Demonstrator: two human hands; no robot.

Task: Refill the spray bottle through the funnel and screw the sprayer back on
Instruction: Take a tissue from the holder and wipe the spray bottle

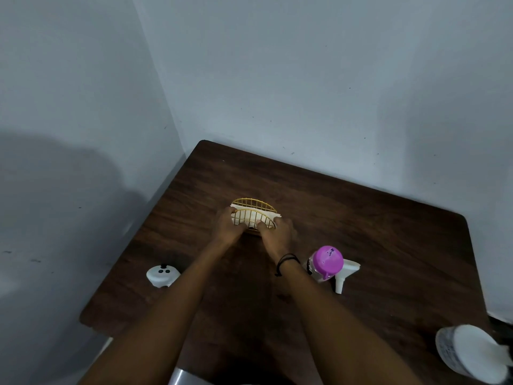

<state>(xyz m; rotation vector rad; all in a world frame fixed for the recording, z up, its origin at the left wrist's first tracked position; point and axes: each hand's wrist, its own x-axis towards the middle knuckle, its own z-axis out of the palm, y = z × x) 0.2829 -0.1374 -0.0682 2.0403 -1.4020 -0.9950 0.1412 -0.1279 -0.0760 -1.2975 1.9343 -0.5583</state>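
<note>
Now both my hands are on the gold napkin rack [254, 215]: left hand [230, 227] and right hand [276, 232] grip its ends. Near my right wrist stands the pink-capped bottle [324, 263], with the funnel [345, 275] just beside it.

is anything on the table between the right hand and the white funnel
Yes: the clear bottle with the pink lid stands between the right hand, at the gold wire napkin holder, and the white plastic funnel lying beside it.
</note>
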